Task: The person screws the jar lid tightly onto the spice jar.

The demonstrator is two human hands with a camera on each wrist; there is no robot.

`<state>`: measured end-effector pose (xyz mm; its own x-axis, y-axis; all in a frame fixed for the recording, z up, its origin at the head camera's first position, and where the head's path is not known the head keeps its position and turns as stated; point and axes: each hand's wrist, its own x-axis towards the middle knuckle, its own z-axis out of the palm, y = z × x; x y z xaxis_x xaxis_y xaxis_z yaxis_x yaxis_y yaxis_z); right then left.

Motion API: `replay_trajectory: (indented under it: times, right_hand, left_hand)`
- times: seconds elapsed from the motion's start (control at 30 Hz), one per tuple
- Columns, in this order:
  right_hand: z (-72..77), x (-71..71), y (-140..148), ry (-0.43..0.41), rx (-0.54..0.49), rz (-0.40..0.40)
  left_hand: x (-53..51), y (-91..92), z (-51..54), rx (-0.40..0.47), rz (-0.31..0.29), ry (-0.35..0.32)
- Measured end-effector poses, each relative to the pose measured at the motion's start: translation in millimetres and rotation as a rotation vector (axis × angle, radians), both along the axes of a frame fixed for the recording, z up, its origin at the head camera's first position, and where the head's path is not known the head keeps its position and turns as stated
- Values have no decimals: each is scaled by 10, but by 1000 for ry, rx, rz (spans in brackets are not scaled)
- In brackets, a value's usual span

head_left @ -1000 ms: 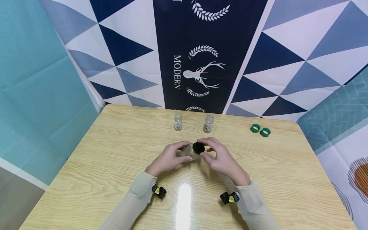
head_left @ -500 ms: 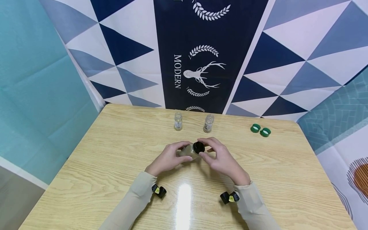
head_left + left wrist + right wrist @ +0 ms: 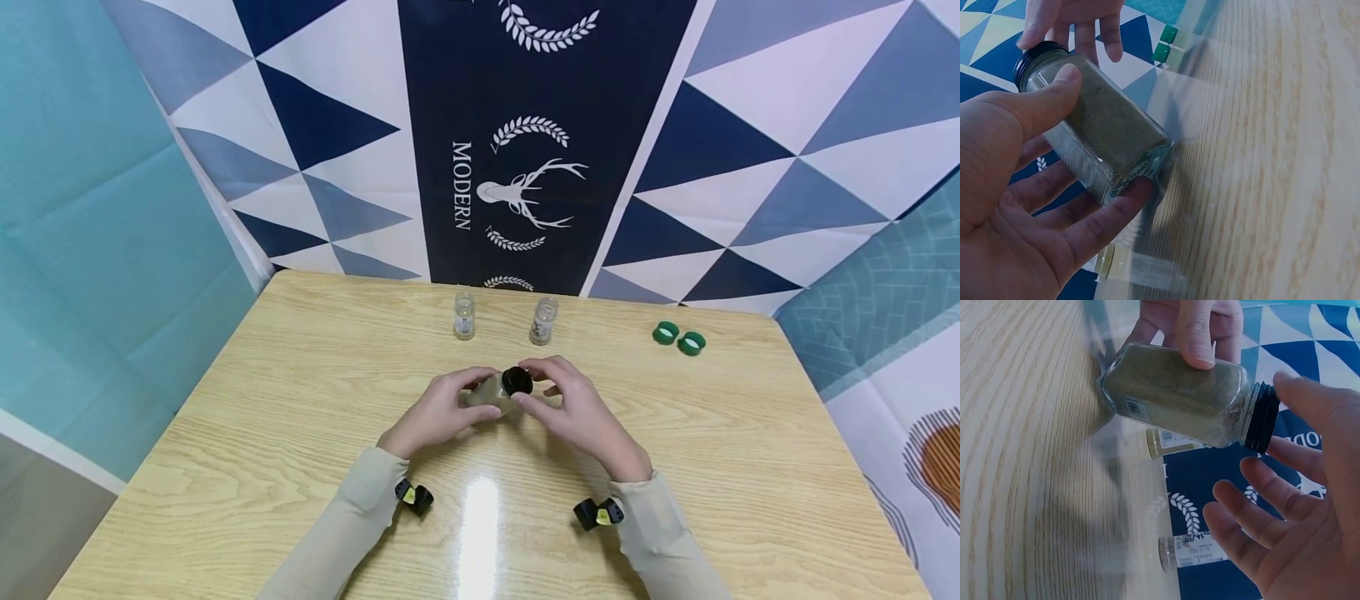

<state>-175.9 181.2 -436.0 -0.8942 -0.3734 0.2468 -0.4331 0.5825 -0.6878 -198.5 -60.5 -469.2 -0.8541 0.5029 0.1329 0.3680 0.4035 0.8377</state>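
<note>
From a distance, I hold the tilted jar [image 3: 1100,122] over the middle of the desk [image 3: 337,358], left hand [image 3: 438,412] clamped round its body, right hand [image 3: 577,408] pinching the black cap [image 3: 1263,419], other fingers apart; steady, square pressure looks wisest, two small jars [image 3: 465,318] standing beyond, green caps [image 3: 691,343] off right, none blocking my grip

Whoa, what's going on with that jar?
A person's left hand is holding a tilted glass jar of brownish powder. The right hand has its thumb and a finger on the black cap, which is on the jar. Two clear glass bottles stand farther back on the wooden table, with two green caps off to the right.
</note>
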Motion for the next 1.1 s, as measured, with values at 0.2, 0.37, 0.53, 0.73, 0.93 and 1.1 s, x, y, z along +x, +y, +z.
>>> replay_trajectory:
  times: [0.2, 0.37, 0.53, 0.73, 0.93, 1.1]
  right_hand:
    - [15, 2, 0, -9, 2, 5]
    - [16, -3, -2, 28, 3, 52]
    - [22, 5, 2, 48, -5, 79]
    - [31, 16, -1, 59, -14, 87]
    - [16, 20, 2, 55, -9, 78]
    - [13, 21, 4, 45, -2, 62]
  left_hand:
    - [1, -4, -2, -6, -1, 1]
    - [1, -4, -3, -11, 2, -3]
    - [-1, -3, -6, -13, 5, -3]
    - [1, -4, -1, -13, 6, -5]
    - [6, -3, 4, -14, 6, -3]
    - [9, -1, 10, -15, 11, -6]
